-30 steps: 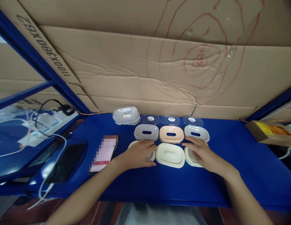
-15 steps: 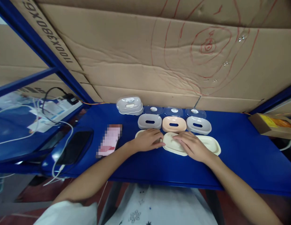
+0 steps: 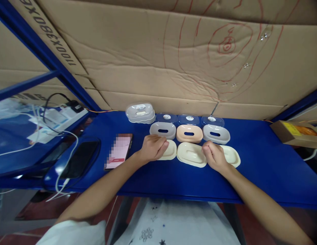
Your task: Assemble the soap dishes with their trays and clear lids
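Observation:
My left hand (image 3: 153, 148) is closed in a fist over the left end of a cream oval tray (image 3: 171, 151). My right hand (image 3: 214, 154) is also a fist, between the middle cream tray (image 3: 191, 154) and the right cream tray (image 3: 232, 157), covering part of both. Nothing shows in either hand. Behind the trays sit a grey slotted dish (image 3: 162, 136), a peach slotted dish (image 3: 189, 139) and a second grey slotted dish (image 3: 216, 139). Clear lids (image 3: 189, 124) with round stickers lie in a row at the back.
A stacked soap box (image 3: 140, 117) with a clear lid stands back left. A phone (image 3: 119, 151) with a lit screen lies left of the trays. Farther left are a dark phone (image 3: 80, 159) and a cabled power strip (image 3: 74, 119). A cardboard box (image 3: 296, 136) sits at right.
Both hands have curled from spread fingers into fists. My right hand moved from the right tray over the middle one, then back rightward. My left hand shifted slightly left, uncovering more of its tray.

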Action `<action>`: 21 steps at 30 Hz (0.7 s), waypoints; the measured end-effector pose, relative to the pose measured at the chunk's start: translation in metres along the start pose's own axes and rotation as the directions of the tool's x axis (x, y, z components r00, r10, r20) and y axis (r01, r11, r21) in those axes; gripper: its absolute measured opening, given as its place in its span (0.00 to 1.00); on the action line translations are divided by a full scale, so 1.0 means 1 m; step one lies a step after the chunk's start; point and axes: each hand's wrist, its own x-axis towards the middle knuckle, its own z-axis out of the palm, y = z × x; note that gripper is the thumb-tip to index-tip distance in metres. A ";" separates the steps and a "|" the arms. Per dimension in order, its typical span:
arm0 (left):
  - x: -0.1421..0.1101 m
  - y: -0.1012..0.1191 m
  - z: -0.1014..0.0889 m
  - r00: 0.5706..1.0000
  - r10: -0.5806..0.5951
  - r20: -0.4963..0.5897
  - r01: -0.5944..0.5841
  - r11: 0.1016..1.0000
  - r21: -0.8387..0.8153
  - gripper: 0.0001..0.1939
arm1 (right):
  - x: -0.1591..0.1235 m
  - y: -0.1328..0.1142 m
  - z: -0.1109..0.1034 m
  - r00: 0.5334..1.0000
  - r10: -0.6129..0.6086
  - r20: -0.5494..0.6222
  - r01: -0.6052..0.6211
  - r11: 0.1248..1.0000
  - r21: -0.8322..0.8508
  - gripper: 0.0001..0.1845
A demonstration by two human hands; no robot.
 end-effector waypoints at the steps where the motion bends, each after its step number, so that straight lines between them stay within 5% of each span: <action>1: 0.001 0.002 -0.002 1.000 0.018 -0.006 -0.018 1.000 -0.001 0.20 | 0.000 -0.001 -0.001 1.000 -0.009 -0.013 0.009 1.000 -0.001 0.20; 5: 0.005 0.009 -0.004 0.998 0.060 -0.018 -0.060 0.998 -0.014 0.21 | 0.003 -0.006 -0.002 0.997 -0.066 -0.035 0.067 0.998 0.014 0.28; 13: 0.008 0.018 0.002 0.996 0.092 -0.018 -0.094 0.992 -0.080 0.19 | 0.006 -0.017 -0.001 0.995 -0.098 -0.030 0.099 0.994 0.049 0.27; 21: 0.008 0.021 0.003 0.996 0.089 -0.003 -0.088 0.981 -0.171 0.15 | 0.007 -0.024 0.004 0.993 -0.094 0.072 0.081 0.982 0.173 0.11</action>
